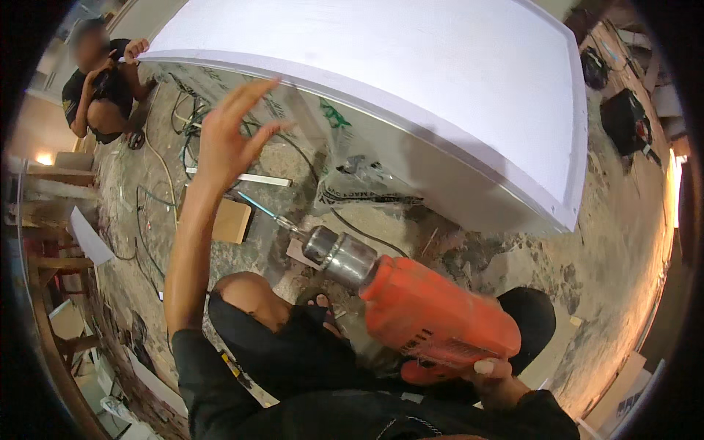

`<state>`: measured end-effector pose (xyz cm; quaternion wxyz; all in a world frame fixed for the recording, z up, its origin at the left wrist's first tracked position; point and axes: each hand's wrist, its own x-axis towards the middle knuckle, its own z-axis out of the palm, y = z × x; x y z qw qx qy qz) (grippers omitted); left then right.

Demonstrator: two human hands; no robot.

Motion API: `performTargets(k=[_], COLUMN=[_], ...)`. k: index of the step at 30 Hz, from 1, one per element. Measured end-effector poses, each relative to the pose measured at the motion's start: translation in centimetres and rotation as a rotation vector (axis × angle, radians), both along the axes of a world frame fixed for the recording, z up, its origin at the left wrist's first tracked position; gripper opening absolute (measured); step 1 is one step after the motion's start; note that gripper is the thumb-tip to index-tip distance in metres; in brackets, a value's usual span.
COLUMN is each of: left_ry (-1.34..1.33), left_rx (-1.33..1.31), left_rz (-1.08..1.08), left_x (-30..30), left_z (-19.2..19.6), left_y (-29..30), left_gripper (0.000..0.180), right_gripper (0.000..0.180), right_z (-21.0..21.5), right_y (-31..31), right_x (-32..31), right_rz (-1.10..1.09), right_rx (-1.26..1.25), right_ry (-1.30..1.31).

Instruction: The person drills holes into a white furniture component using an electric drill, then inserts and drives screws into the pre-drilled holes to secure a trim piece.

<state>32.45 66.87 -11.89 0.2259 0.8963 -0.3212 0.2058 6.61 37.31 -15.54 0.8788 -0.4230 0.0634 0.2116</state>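
An orange power drill (440, 315) with a metal chuck (341, 255) is held low in front of my body. My right hand (495, 374) is closed around its rear; the grip is mostly hidden. From the chuck a long thin bit (264, 210) points up and left, with its tip over the floor. My left hand (231, 139) is raised, fingers spread, with nothing in it. Its fingertips are by the near edge of a large box-like piece with a white top (381, 59); I cannot tell whether they touch. Plastic film (359, 183) hangs from its side.
Another person (103, 95) crouches at the far left, one hand on the white piece's corner. Cables (150, 147) run over the stained floor (455, 249). A pale strip (246, 178) and a tan board (231, 221) lie below my left hand. A black case (623, 121) stands at the right.
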Motion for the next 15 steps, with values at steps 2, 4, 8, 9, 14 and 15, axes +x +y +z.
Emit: performTargets(k=[2,4,8,9,14,15], left_ry=[-0.205,-0.363,-0.16,-0.13,-0.089,-0.061], left_rx=[0.025,0.201,0.023,0.022,-0.038,-0.058], left_rz=[-0.088,-0.174,-0.181,-0.175,-0.187,-0.182], left_x=[2.1,3.9,4.5,4.5,4.3,4.2], left_z=[0.9,0.6,-2.2,-2.3,-2.4,-2.4], left_y=[-2.2,-3.5,-4.2,-4.4,-4.6,-4.6], left_gripper=[0.056,0.053,0.05,0.052,0.048,0.046], right_gripper=[0.092,0.093,0.093,0.093,0.094,0.094], right_z=[0.5,0.9,1.4,1.4,1.5,1.6], right_y=[-0.7,-1.5,-2.8,-3.0,-3.2,-3.2], right_x=[-1.3,-2.6,-4.7,-5.0,-5.8,-5.9], right_rz=[-0.026,-0.068,-0.154,-0.173,-0.221,-0.223], right_rx=[0.018,0.004,-0.004,0.0,-0.002,-0.007], right_ry=[0.007,0.032,0.065,0.069,0.073,0.076])
